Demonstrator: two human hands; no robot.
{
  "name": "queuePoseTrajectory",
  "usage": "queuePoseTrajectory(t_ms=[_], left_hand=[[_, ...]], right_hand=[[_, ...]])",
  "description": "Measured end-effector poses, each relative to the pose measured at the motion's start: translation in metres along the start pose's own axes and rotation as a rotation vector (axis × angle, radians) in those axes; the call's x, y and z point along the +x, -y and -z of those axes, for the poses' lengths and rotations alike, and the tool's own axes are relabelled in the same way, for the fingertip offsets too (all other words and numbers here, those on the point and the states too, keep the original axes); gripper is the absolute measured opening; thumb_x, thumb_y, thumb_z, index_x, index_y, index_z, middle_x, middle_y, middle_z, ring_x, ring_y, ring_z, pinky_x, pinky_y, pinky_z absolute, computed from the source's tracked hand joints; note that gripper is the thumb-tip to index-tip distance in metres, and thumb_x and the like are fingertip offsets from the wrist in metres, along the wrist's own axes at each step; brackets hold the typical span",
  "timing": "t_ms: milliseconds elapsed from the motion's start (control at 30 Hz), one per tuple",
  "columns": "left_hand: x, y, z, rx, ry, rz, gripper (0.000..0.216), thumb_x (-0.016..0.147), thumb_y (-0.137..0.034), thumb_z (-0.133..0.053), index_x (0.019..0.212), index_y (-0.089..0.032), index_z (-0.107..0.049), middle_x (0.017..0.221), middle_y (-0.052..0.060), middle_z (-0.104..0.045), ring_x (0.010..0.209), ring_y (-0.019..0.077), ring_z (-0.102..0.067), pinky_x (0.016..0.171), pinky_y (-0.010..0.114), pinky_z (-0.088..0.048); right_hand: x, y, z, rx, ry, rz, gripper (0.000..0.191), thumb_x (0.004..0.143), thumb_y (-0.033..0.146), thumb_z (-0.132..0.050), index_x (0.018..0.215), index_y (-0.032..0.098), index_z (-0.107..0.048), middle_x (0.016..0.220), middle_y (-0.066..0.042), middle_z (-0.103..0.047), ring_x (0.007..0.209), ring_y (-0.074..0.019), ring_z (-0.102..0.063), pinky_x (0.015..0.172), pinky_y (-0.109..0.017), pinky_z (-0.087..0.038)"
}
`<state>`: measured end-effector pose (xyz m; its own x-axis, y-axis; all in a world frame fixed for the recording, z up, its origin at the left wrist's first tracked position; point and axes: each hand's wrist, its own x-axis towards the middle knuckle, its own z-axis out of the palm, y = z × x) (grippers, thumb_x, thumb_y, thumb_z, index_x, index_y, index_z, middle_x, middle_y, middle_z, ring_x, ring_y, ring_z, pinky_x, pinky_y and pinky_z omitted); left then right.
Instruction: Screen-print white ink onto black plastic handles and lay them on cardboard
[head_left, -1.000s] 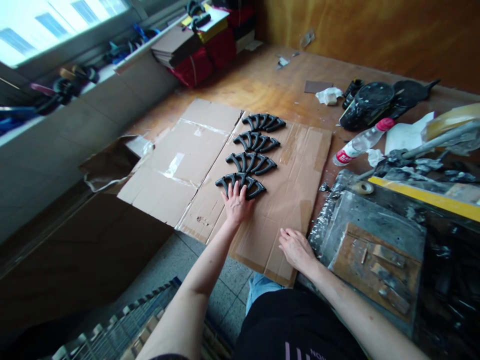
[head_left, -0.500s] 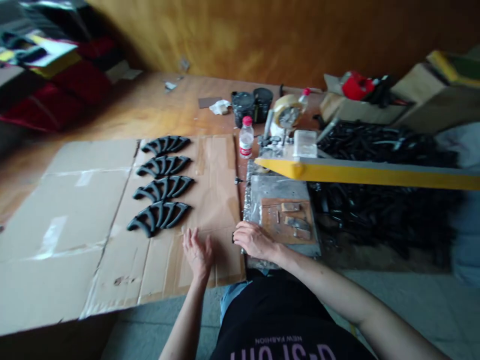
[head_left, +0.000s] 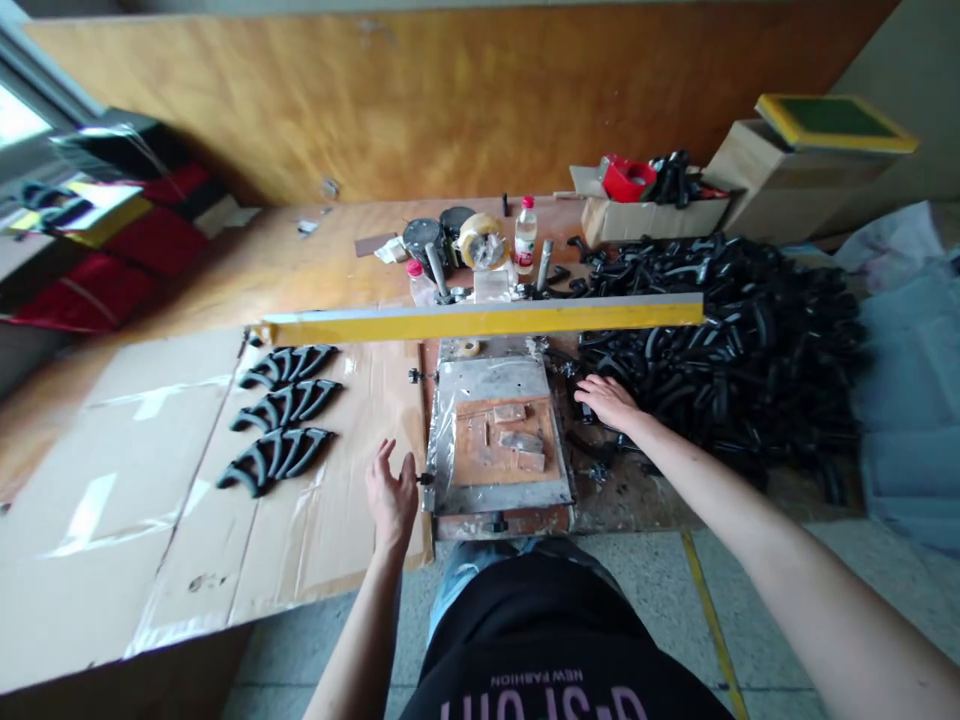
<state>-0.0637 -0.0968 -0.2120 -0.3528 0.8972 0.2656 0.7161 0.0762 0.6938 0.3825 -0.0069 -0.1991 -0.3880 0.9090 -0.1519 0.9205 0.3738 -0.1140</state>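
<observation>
At 9 o'clock, the yellow bar (head_left: 487, 322) partly hides black pieces (head_left: 288, 366). The window (head_left: 16, 118) at 10 is cut off.

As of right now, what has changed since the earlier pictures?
The left hand came off the nearest row of curved black parts and moved right, toward the right edge of the brown cardboard sheet. The right hand crossed the flat grey metal plate to the heaped black parts; its grip is unclear. The view swung right. The visible rows stay on the cardboard.
</observation>
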Motion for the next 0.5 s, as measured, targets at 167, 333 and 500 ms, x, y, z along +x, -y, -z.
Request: queuePoseTrajectory(t_ms=[167,333,500], left_hand=[[-0.006,-0.025,0.008,-0.185,0.039,0.189,0.042,0.089,-0.046,-0.055,0.124,-0.022,-0.058,0.131,0.012,-0.06,0.119,0.025,-0.058,0.101,0.042,-0.046],[0.047,-0.094,0.032,-0.491,-0.055,0.133,0.041,0.089,-0.047,-0.057,0.119,-0.019,-0.059,0.096,0.006,-0.07,0.093,0.0166,-0.066,0.086,0.031,-0.051],[0.124,-0.171,0.049,-0.849,-0.129,-0.053,0.035,0.094,-0.05,-0.044,0.091,-0.018,-0.058,0.057,-0.004,-0.054,0.052,0.0091,-0.052,0.057,0.023,-0.047]], right_hand=[[0.001,0.021,0.004,0.066,-0.204,0.053,0.045,0.092,0.01,-0.042,0.133,0.02,-0.059,0.118,-0.009,-0.067,0.112,-0.0215,-0.054,0.098,-0.035,-0.039],[0.009,0.112,0.017,0.078,-0.241,0.294,0.042,0.098,0.019,-0.04,0.138,0.023,-0.055,0.102,-0.007,-0.067,0.094,-0.0197,-0.055,0.083,-0.03,-0.042],[0.021,0.171,0.02,-0.003,-0.175,0.298,0.035,0.098,0.021,-0.043,0.124,0.025,-0.066,0.1,-0.009,-0.064,0.096,-0.0221,-0.054,0.08,-0.033,-0.04]])
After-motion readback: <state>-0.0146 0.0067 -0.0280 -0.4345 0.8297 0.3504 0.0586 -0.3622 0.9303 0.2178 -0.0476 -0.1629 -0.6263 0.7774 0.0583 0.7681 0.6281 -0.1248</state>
